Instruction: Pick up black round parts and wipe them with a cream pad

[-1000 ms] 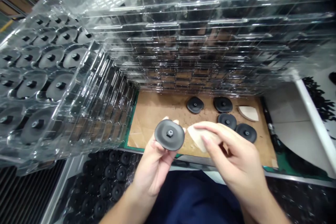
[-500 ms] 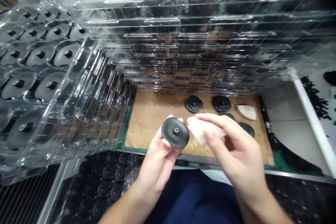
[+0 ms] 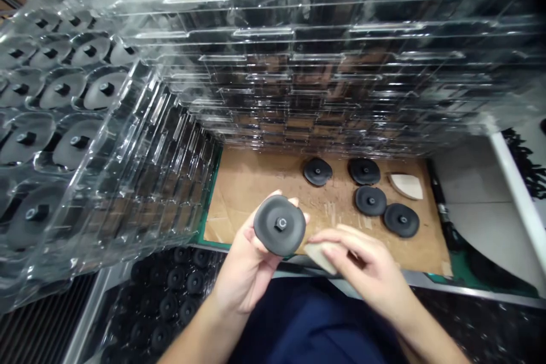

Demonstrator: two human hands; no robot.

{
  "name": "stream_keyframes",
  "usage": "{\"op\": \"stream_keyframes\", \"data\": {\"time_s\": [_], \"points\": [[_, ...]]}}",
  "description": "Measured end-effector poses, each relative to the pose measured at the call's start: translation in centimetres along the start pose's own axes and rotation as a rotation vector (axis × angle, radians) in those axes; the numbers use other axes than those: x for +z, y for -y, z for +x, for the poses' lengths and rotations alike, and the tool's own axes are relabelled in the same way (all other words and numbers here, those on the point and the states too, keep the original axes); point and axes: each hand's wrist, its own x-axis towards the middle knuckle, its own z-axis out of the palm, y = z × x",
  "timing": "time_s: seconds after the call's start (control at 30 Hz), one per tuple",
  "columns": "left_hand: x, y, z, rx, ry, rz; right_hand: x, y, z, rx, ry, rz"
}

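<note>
My left hand (image 3: 245,264) holds a round black rubber disc (image 3: 273,230) up by its rim, its face turned toward me, with a metal hex nut (image 3: 280,224) at its centre. My right hand (image 3: 367,259) pinches a pale cream wedge-shaped pad (image 3: 321,256) just below and right of the disc, not touching it. Farther ahead on a brown cardboard sheet (image 3: 256,196) lie several more black discs (image 3: 371,200) and a second pale wedge (image 3: 406,186). Neither hand touches these.
Tall stacks of transparent plastic trays (image 3: 319,68) filled with black discs rise ahead and at left (image 3: 63,96). A lower tray of black discs (image 3: 170,290) sits at bottom left. A green mat edge (image 3: 458,267) and a white rail (image 3: 518,199) lie right.
My right hand has dropped toward me with the pale wedge, uncovering the discs behind it. My left hand has turned the black disc slightly. The view has shifted a little.
</note>
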Motion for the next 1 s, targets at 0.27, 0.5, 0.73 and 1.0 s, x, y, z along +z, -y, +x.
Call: {"op": "stream_keyframes", "data": {"time_s": [0.27, 0.5, 0.73, 1.0], "points": [[1.0, 0.7, 0.7, -0.041, -0.002, 0.024, -1.0, 2.8, 0.6, -0.227, -0.227, -0.120], [-1.4, -0.8, 0.5, -0.028, -0.083, 0.051, -1.0, 0.6, 1.7, -0.123, 0.174, 0.005], [-2.2, -1.2, 1.4, -0.118, -0.125, -0.146, 0.9, -6.1, -3.9, 0.391, -0.078, 0.039], [-1.7, -0.5, 1.3, -0.114, -0.060, -0.076, 0.5, -0.6, 1.0, 0.095, -0.160, -0.091]]}}
